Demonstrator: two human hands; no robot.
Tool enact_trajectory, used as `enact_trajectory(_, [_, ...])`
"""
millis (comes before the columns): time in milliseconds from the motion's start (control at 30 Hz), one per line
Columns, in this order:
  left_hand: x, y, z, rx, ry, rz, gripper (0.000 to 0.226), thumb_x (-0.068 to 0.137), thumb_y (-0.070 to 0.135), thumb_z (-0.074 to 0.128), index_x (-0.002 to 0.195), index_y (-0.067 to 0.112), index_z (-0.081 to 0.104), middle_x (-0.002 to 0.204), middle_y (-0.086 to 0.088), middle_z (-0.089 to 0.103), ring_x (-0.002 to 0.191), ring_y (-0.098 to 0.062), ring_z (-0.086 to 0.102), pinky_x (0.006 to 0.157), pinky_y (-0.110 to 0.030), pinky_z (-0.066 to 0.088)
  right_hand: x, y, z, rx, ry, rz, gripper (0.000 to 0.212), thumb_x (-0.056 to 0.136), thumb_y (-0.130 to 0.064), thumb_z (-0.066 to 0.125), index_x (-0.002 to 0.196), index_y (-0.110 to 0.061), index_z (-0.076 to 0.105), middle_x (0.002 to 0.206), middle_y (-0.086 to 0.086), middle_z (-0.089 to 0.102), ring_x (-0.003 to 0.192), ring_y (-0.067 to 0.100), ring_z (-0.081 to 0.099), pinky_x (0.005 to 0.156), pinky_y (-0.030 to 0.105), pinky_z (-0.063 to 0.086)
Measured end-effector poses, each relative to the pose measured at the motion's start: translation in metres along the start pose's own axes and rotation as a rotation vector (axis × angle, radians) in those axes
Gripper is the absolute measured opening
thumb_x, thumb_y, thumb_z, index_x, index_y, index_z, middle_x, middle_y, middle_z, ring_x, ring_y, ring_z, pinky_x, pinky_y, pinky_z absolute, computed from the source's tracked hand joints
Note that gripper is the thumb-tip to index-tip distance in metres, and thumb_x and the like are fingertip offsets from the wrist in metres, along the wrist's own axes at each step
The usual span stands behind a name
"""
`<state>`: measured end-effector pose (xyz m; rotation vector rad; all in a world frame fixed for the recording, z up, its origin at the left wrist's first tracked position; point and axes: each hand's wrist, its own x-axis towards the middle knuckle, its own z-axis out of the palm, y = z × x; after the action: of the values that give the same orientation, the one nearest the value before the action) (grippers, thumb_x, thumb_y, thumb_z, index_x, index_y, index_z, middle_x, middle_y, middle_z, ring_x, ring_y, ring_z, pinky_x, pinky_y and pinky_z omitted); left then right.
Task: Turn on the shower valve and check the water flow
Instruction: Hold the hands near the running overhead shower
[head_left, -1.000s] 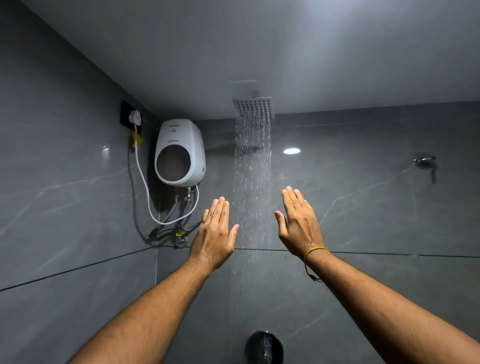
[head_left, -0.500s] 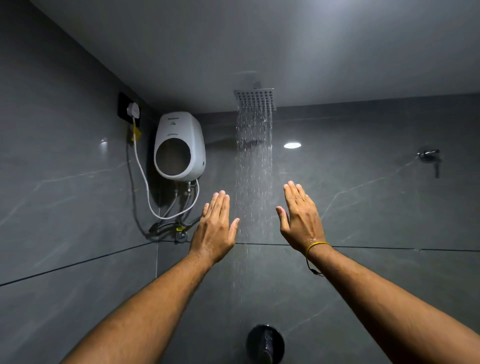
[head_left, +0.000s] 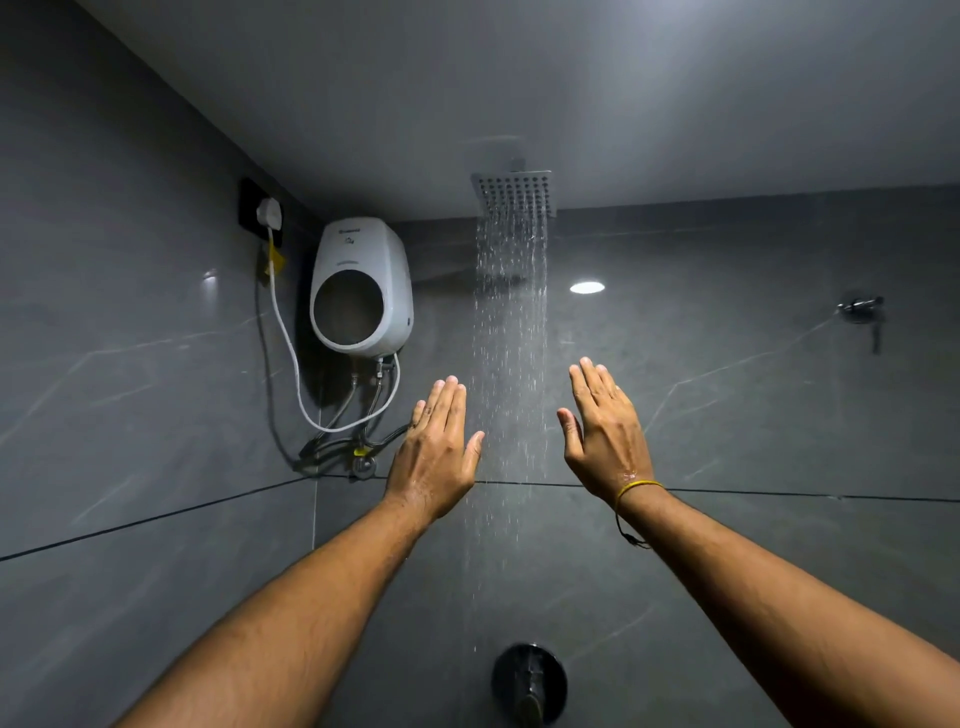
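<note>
Glossy grey tiled walls (head_left: 727, 415), grey ceiling (head_left: 571, 78)

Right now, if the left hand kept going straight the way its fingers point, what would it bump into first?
Probably the grey wall tile, just right of the water heater. The left hand points up and forward beside the falling water; nothing else shows in its way, though depth is hard to judge.

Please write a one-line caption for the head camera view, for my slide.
Water falls from the square metal shower head between two open bare hands, left hand and right hand, beside a white wall-mounted water heater.

Grey tiled wall (head_left: 727, 415) carries everything — white water heater (head_left: 361, 288) left, square shower head (head_left: 514, 193) above, round valve (head_left: 529, 683) below.
</note>
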<state>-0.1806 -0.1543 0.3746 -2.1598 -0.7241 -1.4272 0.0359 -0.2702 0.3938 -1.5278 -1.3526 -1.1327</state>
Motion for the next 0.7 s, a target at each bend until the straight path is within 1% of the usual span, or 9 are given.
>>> enact_trajectory(67, [0.000,0.001,-0.001,0.002,0.000,0.000,0.069,0.099,0.039,0.036,0.155,0.005,0.016,0.164,-0.013,0.015,0.152,-0.022,0.005,0.122,-0.043,0.014,0.000,0.001,-0.001,0.003,-0.001,0.006,0.064,0.104,-0.034,0.047,0.161,-0.005,0.036,0.170,0.016,0.033,0.159,0.035,0.030,0.126,0.052,0.036])
enact_trajectory(167, [-0.001,0.004,-0.002,0.004,-0.001,0.004,0.068,0.099,0.038,0.036,0.155,0.005,0.015,0.164,-0.013,0.015,0.152,-0.022,0.005,0.122,-0.042,0.013,-0.003,0.002,-0.001,-0.003,-0.003,-0.005,0.062,0.106,-0.030,0.053,0.161,-0.006,0.037,0.170,0.016,0.033,0.159,0.035,0.030,0.126,0.052,0.036])
enact_trajectory(533, [-0.001,0.015,-0.010,0.011,-0.028,0.007,0.069,0.099,0.038,0.038,0.155,0.004,0.015,0.164,-0.014,0.015,0.152,-0.024,0.007,0.122,-0.047,0.019,-0.010,0.006,-0.008,0.010,-0.002,-0.011,0.066,0.103,-0.027,0.060,0.161,-0.007,0.036,0.170,0.016,0.033,0.159,0.035,0.030,0.126,0.052,0.036])
enact_trajectory(700, [-0.002,0.020,-0.014,0.001,-0.022,0.009,0.068,0.099,0.037,0.039,0.154,0.003,0.017,0.164,-0.015,0.016,0.152,-0.024,0.007,0.122,-0.046,0.018,-0.013,0.009,-0.012,0.012,0.005,-0.007,0.067,0.101,-0.025,0.061,0.161,-0.006,0.037,0.169,0.016,0.034,0.158,0.035,0.031,0.125,0.052,0.036])
